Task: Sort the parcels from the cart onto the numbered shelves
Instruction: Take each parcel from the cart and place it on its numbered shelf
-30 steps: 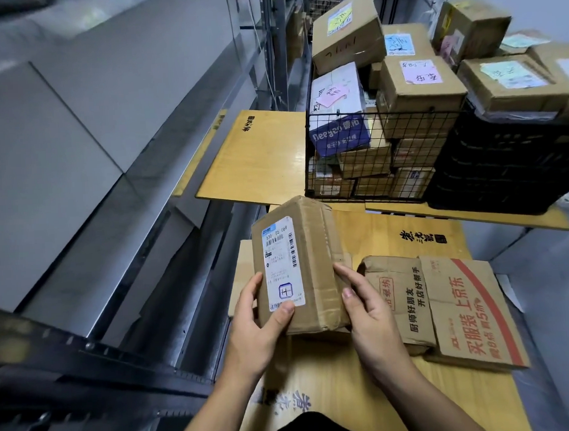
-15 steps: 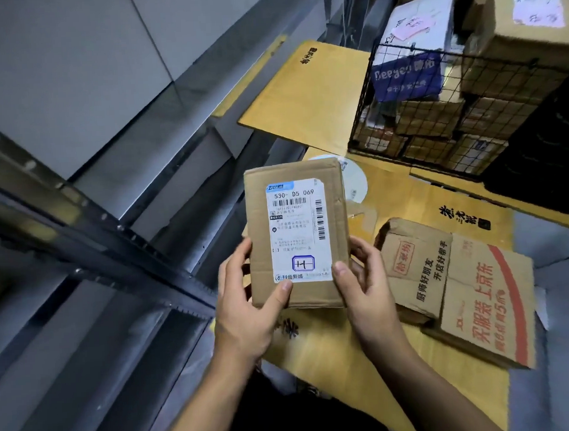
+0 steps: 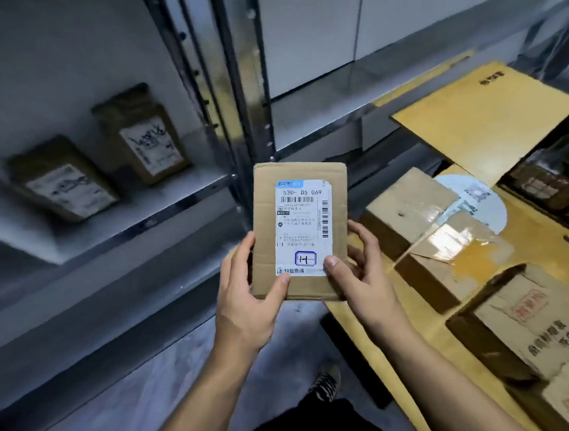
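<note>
I hold a small brown cardboard parcel (image 3: 299, 182) upright in front of me, its white shipping label facing me with "14" handwritten in a blue box. My left hand (image 3: 247, 295) grips its lower left edge, thumb on the label. My right hand (image 3: 360, 267) grips the lower right edge, thumb beside the "14". Behind the parcel stands a grey metal shelf (image 3: 140, 221) with a dark upright post (image 3: 238, 87).
Two labelled brown parcels (image 3: 60, 179) (image 3: 142, 136) lie on the shelf at left. To the right, a yellow wooden platform (image 3: 487, 115) carries several cardboard boxes (image 3: 413, 200) and a printed box (image 3: 535, 321). My shoe (image 3: 326, 383) is on the grey floor below.
My view has swung left toward the shelf, bringing two shelved parcels into sight. The wire cart has left the frame. Both hands keep the same hold on the parcel.
</note>
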`<state>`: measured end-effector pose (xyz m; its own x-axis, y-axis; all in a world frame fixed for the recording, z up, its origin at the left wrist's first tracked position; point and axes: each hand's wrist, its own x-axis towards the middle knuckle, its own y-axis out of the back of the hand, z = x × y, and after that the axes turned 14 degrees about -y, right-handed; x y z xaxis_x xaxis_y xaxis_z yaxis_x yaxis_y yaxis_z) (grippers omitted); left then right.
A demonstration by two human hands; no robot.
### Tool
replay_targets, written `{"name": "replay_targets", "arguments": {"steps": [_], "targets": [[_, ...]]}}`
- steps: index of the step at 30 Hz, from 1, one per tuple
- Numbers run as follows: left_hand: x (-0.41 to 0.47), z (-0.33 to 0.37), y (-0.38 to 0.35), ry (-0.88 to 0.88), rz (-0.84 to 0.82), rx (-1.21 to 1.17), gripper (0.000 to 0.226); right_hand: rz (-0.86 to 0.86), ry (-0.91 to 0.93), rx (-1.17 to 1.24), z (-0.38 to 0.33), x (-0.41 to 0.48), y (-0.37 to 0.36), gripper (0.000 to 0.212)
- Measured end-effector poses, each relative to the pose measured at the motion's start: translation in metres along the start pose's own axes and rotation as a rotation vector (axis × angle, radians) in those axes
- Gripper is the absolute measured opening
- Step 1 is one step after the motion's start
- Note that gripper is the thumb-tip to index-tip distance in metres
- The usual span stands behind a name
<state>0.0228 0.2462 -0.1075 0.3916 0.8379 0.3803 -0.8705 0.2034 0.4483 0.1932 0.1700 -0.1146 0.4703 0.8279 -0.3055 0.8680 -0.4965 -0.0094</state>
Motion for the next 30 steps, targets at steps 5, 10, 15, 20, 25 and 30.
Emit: {"name": "replay_targets", "arguments": {"steps": [5, 10, 15, 20, 25, 30], "targets": [[-0.047, -0.02, 0.097, 0.013, 0.174, 0.126, 0.074, -0.218, 0.06, -0.021, 0.001, -0.021, -0.097, 0.063], [-0.114, -0.04, 0.224, 0.063, 0.273, 0.211, 0.071, -0.411, 0.086, -0.009, 0.011, -0.072, -0.222, 0.063], [-0.19, -0.042, 0.358, 0.113, 0.37, 0.388, 0.06, -0.594, 0.122, -0.043, 0.015, -0.123, -0.344, 0.065], [-0.282, -0.03, 0.493, 0.217, 0.44, 0.716, 0.057, -0.769, 0.178, -0.088, 0.0, -0.188, -0.467, 0.065], [-0.341, -0.022, 0.592, 0.415, 0.356, 1.045, 0.067, -0.932, 0.278, -0.12, -0.017, -0.247, -0.568, 0.066], [-0.368, -0.017, 0.68, 0.551, 0.369, 1.217, 0.063, -0.993, 0.41, -0.106, -0.041, -0.299, -0.661, 0.063]]}}
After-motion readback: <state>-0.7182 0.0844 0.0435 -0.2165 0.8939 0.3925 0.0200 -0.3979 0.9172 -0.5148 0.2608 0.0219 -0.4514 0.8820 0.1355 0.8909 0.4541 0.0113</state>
